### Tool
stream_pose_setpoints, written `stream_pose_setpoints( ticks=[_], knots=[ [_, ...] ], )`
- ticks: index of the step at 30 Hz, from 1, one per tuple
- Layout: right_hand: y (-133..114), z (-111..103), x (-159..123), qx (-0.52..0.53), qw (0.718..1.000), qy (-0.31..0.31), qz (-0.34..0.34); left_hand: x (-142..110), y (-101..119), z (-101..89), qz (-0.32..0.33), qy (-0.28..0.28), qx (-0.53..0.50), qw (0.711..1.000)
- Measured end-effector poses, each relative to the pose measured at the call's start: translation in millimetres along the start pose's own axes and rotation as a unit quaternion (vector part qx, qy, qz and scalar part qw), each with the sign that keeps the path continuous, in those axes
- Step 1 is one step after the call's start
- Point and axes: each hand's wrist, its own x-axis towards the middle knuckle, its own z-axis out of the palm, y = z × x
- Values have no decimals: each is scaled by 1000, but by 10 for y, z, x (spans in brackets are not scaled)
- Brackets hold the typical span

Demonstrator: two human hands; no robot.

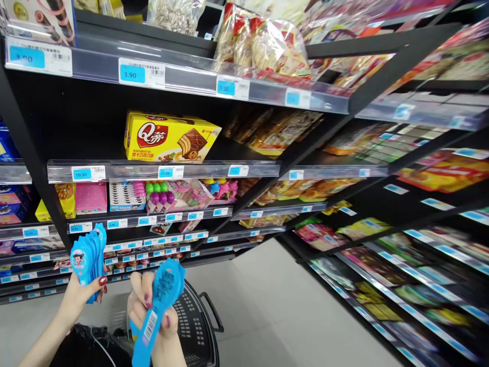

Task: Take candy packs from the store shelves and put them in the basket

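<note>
My left hand (pixel 78 295) is closed around a bunch of blue paddle-shaped packs (pixel 84 255), pressed together like a fan. The front one has a rounded head with a cartoon figure. My right hand (pixel 140 293) grips another blue paddle-shaped pack (pixel 165 285) with its back turned to me, showing dark print on the head and a barcode on the handle. More blue shows behind the right fingers, but I cannot tell how many packs are there. Both hands are in front of the lower shelves, apart from each other.
A black shopping basket (pixel 200 326) stands on the grey floor (pixel 263 306) below my right hand. Ahead, a black shelf holds a yellow cake box (pixel 171 136) and a pink box (pixel 90 198). Shelves of bagged snacks (pixel 317 232) run along the right, blurred.
</note>
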Motion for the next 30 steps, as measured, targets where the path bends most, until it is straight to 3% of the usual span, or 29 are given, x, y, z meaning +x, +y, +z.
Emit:
stream_pose_setpoints(
  ticks=[3, 6, 8, 15, 19, 27, 30],
  knots=[
    [11, -62, -66, -75, 991, 107, 18, -8, 16, 5, -1, 4, 1, 1000],
    [21, -97, -115, -189, 951, 244, 20, -12, 18, 3, -5, 7, 2, 1000],
    [21, -80, -125, -233, 925, 300, 13, -13, 9, -2, -2, 5, 0, 1000],
    [-2, 46, -41, -230, 922, 311, 29, -11, -18, -7, -3, 12, 3, 1000],
    [-5, -22, 4, -247, 915, 318, 19, -18, 8, 15, -4, 20, 5, 1000],
    [3, -186, -36, -261, 909, 317, 73, -19, 43, 59, -8, 26, 18, 999],
    [23, -242, -63, -324, 887, 319, 76, -9, 15, 61, -15, 31, 25, 999]
  ],
)
